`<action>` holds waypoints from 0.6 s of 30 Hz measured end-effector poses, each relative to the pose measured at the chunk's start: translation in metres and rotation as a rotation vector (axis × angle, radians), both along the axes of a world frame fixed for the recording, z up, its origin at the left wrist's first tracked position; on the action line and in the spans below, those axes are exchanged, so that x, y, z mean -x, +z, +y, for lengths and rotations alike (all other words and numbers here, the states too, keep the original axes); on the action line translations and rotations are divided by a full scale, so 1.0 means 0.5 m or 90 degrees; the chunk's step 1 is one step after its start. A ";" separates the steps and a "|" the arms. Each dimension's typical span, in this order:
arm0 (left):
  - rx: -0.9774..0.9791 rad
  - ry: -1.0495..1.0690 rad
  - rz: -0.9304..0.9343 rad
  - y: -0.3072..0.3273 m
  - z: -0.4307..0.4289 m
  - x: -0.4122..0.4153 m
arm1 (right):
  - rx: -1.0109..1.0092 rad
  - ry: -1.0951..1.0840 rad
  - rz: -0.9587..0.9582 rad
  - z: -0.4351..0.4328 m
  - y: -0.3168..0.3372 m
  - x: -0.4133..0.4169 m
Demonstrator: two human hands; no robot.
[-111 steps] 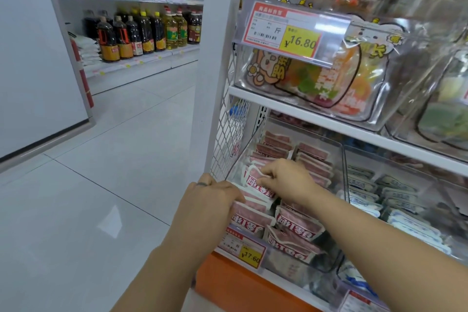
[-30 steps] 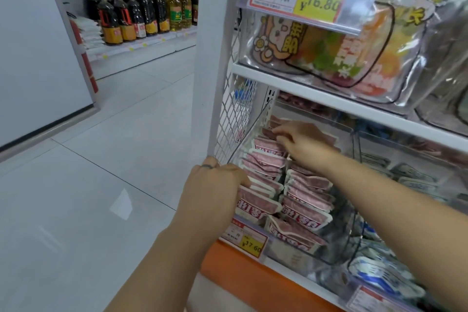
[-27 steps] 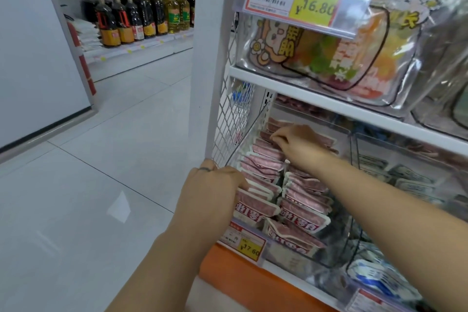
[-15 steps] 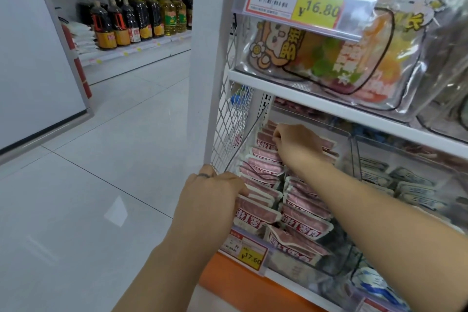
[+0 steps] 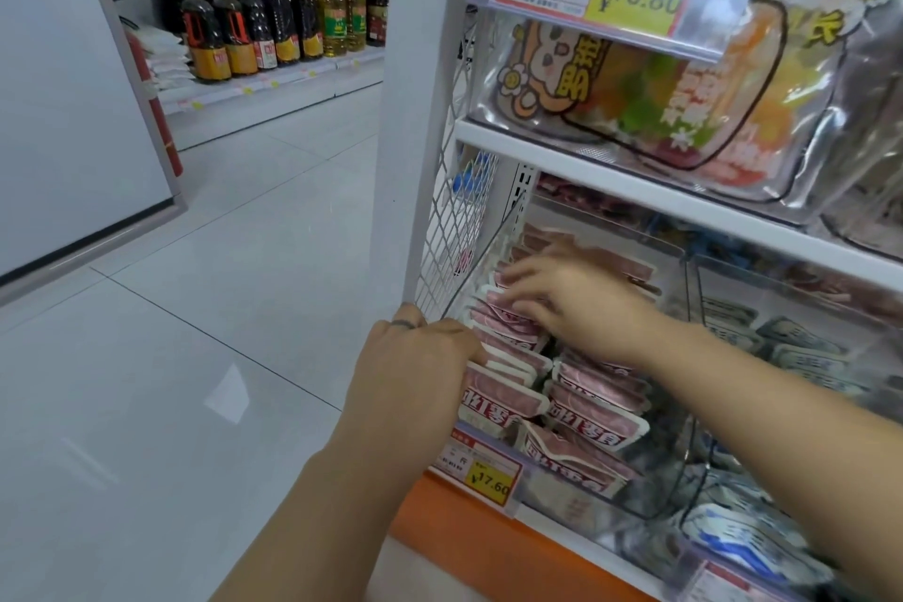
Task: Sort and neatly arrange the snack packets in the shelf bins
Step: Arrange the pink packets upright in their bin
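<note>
Two rows of pink packets [image 5: 596, 425] stand overlapped in the clear bin [image 5: 677, 469]. The left hand [image 5: 415, 381], grip narrow, curls over the front packets. The right hand [image 5: 571, 303], grip wide, lies flat on those farther back. They look light, soft and slick, so are best pinched by their sealed top edges.

The left arm [image 5: 342, 504] and the right arm [image 5: 782, 430] are bare all the way to the edge of the view. The left hand [image 5: 415, 376] wears one small thing — a thin, dark ring [image 5: 403, 323] on a finger; which finger is hard to tell. The right hand [image 5: 576, 308] looks a little blurry.
</note>
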State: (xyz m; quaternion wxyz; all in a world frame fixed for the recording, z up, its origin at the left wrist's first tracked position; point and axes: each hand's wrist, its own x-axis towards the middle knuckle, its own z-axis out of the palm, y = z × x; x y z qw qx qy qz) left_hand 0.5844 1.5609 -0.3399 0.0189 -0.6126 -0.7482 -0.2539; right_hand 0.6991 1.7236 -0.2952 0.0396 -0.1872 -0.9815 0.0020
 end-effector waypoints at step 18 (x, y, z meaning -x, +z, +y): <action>-0.024 -0.003 0.041 -0.011 0.001 0.001 | -0.041 -0.125 -0.059 0.010 -0.003 0.013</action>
